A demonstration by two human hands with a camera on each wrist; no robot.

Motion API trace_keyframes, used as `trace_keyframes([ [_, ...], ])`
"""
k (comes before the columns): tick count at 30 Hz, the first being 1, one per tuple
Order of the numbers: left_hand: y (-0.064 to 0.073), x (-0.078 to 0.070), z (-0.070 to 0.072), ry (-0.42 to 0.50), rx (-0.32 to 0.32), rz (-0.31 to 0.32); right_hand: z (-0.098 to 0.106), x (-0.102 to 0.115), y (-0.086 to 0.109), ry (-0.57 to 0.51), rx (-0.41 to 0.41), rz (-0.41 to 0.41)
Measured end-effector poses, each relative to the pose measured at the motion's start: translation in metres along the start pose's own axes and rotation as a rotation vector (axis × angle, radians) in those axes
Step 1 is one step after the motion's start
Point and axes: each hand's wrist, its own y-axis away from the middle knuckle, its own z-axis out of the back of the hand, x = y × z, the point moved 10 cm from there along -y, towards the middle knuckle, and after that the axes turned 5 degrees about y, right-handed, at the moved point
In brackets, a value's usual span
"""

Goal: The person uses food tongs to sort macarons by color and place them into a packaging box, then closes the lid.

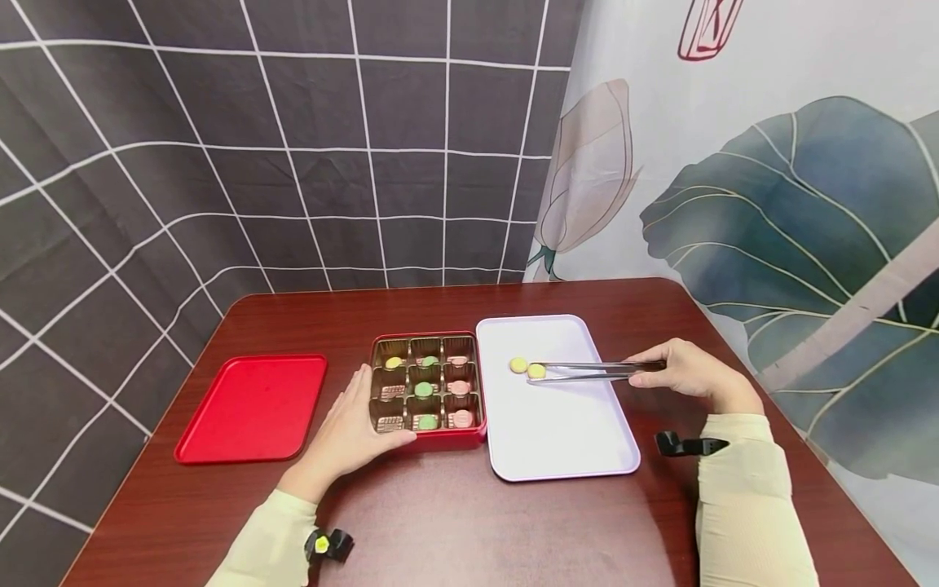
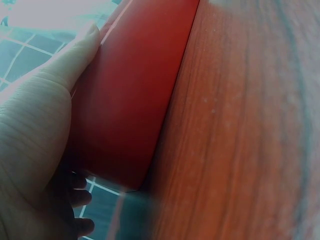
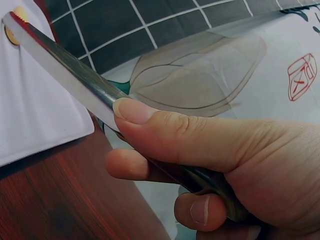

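Observation:
My right hand (image 1: 685, 371) grips metal tongs (image 1: 587, 367), thumb along one arm in the right wrist view. The tong tips straddle a round yellow macaron (image 1: 536, 371) on the white tray (image 1: 557, 444). A second yellow macaron (image 1: 518, 365) lies just left of it. My left hand (image 1: 352, 424) rests against the front left corner of a red box (image 1: 447, 441), fingers along its left side, thumb at the front wall. Its gold divided insert holds one yellow macaron (image 1: 394, 362) at back left, green macarons (image 1: 423, 390) down the middle column and pink macarons (image 1: 459, 387) down the right.
A flat red tray (image 1: 253, 408), perhaps the box's lid, lies on the brown table (image 1: 440, 514) to the left. The white tray stands close against the box's right side. Behind the table hang a dark grid-patterned curtain (image 1: 308, 179) and a leaf-printed one (image 1: 778, 204).

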Motion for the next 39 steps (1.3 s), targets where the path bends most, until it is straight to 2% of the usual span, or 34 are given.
trace_keyframes([
  [6,0.0,0.0,0.0,0.0,0.003,0.007,0.003,0.0,0.0,0.031,-0.021,-0.003],
  [13,0.001,0.0,0.0,0.005,0.004,0.009,0.005,-0.003,0.002,0.007,-0.026,-0.049],
  [27,0.0,0.0,0.001,-0.008,0.0,0.003,0.011,0.002,0.002,0.064,-0.071,-0.03],
  [39,0.0,0.0,0.001,-0.001,-0.004,0.001,0.016,0.008,0.001,0.011,-0.119,-0.034],
])
